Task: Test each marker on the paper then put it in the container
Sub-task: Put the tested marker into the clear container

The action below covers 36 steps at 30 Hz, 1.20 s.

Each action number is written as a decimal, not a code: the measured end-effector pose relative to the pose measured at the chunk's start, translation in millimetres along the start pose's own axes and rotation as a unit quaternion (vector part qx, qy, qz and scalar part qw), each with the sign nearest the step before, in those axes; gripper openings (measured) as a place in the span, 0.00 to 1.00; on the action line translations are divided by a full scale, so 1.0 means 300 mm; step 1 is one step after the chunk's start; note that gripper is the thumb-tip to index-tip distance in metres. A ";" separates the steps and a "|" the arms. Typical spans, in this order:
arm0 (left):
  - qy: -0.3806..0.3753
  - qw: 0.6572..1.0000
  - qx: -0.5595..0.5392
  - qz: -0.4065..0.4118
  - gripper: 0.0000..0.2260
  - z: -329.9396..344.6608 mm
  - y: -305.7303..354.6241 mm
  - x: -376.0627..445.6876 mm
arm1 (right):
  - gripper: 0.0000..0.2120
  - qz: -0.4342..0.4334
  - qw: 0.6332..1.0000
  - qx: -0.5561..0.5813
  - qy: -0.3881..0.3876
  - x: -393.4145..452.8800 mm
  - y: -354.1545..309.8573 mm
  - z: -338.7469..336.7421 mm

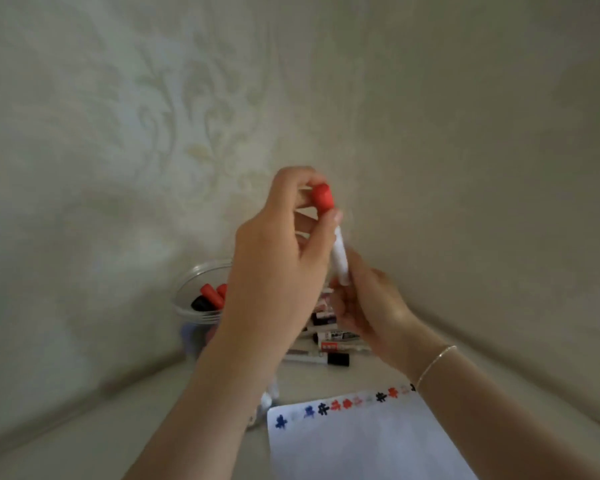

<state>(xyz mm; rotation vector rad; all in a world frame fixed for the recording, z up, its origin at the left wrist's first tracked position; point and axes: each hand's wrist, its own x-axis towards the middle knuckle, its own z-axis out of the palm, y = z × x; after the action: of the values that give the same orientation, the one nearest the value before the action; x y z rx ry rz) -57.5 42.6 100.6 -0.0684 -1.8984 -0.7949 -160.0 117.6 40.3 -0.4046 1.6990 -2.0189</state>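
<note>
Paper [361, 441] lies nearest; red cap [323, 196] gripped by left hand [278, 265], marker barrel [340, 261] by right hand [371, 306]; cap should be pulled straight.

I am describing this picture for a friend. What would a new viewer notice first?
First, the two hands raised in the centre: the left hand grips the red cap of a white marker, and the right hand holds its barrel. Below lies the paper with a row of colour marks.

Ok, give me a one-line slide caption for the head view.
Both hands hold a red-capped marker upright above the marked paper, left hand gripping the cap.
</note>
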 end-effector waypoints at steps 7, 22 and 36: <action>0.093 0.993 0.072 0.002 0.09 -0.188 -0.050 0.063 | 0.13 -0.144 0.636 -0.751 -0.103 0.029 0.156 0.044; -0.123 0.952 0.272 -0.063 0.03 -0.229 -0.140 0.060 | 0.09 -0.130 0.942 -0.301 0.076 0.053 -0.004 0.093; -0.264 0.876 0.342 -0.214 0.04 -0.211 -0.153 0.044 | 0.11 -0.088 0.992 -0.090 0.022 -0.021 -0.080 0.117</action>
<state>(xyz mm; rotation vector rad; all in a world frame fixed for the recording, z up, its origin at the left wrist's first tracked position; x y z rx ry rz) -31.2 -32.1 104.7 0.6573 -2.6750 -0.3456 -140.9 94.2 70.9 -0.5933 1.9417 -2.0154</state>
